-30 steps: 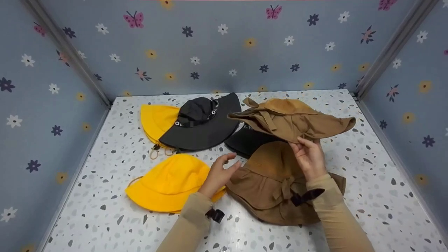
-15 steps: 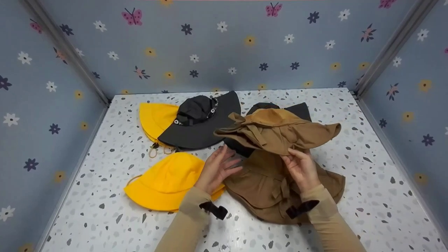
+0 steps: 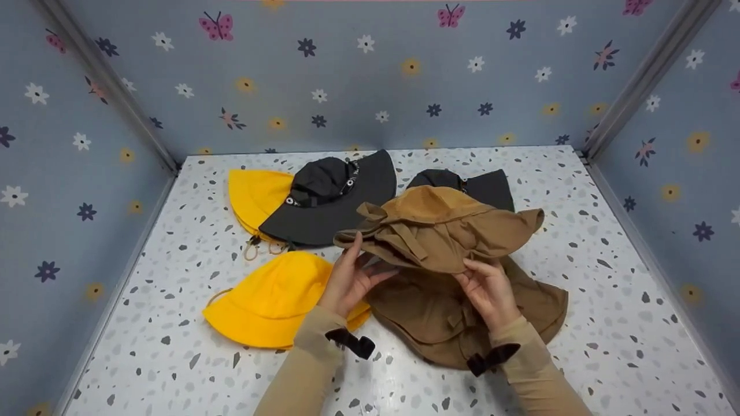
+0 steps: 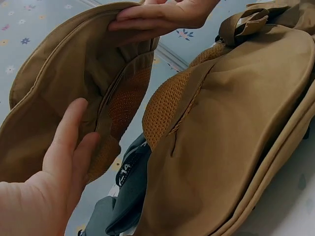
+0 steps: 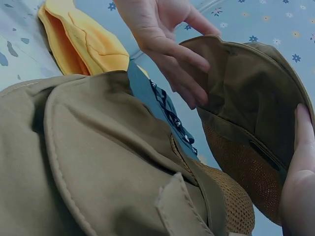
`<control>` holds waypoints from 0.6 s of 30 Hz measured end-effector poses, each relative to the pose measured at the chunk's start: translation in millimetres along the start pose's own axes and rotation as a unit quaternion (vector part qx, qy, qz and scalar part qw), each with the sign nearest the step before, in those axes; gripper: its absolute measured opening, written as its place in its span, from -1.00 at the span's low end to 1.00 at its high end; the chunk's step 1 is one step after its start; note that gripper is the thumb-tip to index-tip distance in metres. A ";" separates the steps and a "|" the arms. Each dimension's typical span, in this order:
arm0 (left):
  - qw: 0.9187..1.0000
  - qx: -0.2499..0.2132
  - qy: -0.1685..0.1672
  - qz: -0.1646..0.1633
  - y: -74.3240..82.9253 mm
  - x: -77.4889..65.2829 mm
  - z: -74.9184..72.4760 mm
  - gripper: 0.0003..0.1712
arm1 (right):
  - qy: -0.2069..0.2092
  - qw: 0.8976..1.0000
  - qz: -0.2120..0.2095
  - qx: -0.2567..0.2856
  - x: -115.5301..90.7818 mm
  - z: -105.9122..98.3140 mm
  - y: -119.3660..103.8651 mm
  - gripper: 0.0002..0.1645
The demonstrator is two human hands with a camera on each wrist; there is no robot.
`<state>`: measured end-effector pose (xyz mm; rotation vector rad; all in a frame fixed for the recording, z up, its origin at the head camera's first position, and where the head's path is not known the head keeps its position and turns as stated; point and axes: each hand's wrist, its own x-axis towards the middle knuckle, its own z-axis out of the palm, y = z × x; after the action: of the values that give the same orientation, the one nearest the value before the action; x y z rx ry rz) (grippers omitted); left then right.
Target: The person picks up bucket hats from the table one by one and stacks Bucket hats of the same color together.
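Observation:
My right hand (image 3: 488, 289) pinches the near brim edge of a brown sun hat (image 3: 439, 231), thumb on top and fingers below. The hat is raised and tilted, with a cloth tie on its left. At its left edge is my left hand (image 3: 350, 280), thumb up by the brim and fingers loosely straight under it. From the left wrist, the hat's hollow inside and mesh crown (image 4: 130, 103) show. Under the raised hat, a second brown sun hat (image 3: 416, 306) lies on the table, partly hidden by it and my right arm.
A yellow hat (image 3: 283, 294) lies left of my left hand. Behind it, a black wide-brimmed hat (image 3: 329, 214) overlaps another yellow hat (image 3: 254, 193). A second black hat (image 3: 488, 188) lies behind the raised hat. Flower-patterned walls (image 3: 347, 75) enclose the speckled table (image 3: 613, 323) on three sides.
My right hand has brought the raised brown hat nearer and leftward, uncovering more of the black hat behind. My left hand has moved from beside the hats to the raised hat's left brim.

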<state>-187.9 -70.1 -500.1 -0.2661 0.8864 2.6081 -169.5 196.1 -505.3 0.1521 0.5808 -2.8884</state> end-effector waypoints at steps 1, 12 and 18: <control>1.000 -0.004 0.002 0.002 -0.3 0.3 0.0 -0.28 | 0.004 1.000 -0.001 -0.007 -0.3 0.0 0.6 -0.51; 0.998 -0.045 0.008 0.052 -8.1 0.0 -0.4 -0.55 | 0.014 0.997 -0.014 -0.071 -1.9 -2.3 4.2 -0.51; 0.997 -0.033 0.004 0.069 -11.5 -1.3 -1.4 -0.40 | 0.027 0.995 -0.019 -0.094 -2.6 -4.5 3.5 -0.49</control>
<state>-182.0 -62.9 -507.1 -0.2427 0.8490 2.7690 -165.9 195.1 -510.4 0.1925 0.8704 -2.8531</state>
